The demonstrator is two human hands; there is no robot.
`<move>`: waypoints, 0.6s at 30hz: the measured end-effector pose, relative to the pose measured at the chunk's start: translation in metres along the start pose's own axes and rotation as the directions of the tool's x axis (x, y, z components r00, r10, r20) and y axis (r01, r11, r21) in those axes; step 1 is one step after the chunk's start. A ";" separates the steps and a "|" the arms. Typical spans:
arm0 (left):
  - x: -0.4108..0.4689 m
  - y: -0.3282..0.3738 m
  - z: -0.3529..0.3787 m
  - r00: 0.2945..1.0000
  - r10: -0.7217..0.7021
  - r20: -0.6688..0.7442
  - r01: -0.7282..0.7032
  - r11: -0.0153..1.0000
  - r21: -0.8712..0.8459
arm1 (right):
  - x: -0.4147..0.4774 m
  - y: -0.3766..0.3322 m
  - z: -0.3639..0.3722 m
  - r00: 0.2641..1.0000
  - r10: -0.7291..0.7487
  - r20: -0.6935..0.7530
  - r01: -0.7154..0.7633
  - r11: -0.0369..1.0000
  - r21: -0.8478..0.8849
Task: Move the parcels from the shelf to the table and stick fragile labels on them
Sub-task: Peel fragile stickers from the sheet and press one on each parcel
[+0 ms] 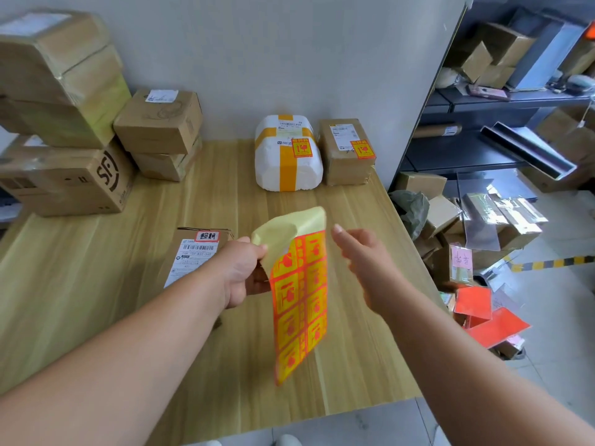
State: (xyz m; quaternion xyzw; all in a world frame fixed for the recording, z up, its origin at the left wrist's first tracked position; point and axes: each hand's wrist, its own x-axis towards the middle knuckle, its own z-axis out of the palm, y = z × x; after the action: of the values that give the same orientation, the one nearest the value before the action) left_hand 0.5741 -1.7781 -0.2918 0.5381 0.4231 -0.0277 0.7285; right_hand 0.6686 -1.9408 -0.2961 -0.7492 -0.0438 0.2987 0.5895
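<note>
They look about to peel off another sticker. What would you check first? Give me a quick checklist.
1. Sticker sheet securely gripped by left hand: ok.
2. Stickers remaining on the sheet: ok, several rows.
3. Right hand free to peel: ok, open and holding nothing.
4. Near parcel needs a fragile label: ok, none visible, though the arm hides part.
5. White parcel and brown parcel already labelled: ok.
6. A sticker corner already lifted: cannot tell.

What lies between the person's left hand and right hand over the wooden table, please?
In the head view, the orange-and-yellow paper sheet of fragile labels hangs there, pinched by the left hand; the right hand is open beside it.
</note>
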 end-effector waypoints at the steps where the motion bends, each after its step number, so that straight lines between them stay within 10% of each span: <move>1: -0.001 0.001 -0.002 0.999 -0.010 0.038 0.009 1.000 0.021 | 0.004 -0.004 -0.003 1.000 0.018 -0.008 -0.018 1.000 0.004; 6: -0.005 0.003 -0.003 0.986 -0.050 0.159 0.048 0.999 0.018 | 0.017 -0.012 -0.007 0.972 0.153 0.178 -0.166 0.985 0.056; 12: 0.006 -0.002 -0.009 0.907 0.317 -0.278 -0.197 0.902 0.385 | 0.017 -0.005 -0.008 0.978 0.148 0.144 -0.165 0.979 0.121; 18: -0.008 -0.001 -0.004 0.862 0.507 0.021 -0.354 0.571 0.741 | 0.017 -0.003 -0.005 0.981 0.141 0.130 -0.157 0.980 0.122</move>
State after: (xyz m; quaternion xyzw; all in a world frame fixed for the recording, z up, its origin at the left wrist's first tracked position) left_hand 0.5666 -1.7781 -0.2877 0.8668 0.3012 0.0392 0.3955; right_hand 0.6857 -1.9375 -0.2996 -0.6906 -0.0031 0.3890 0.6097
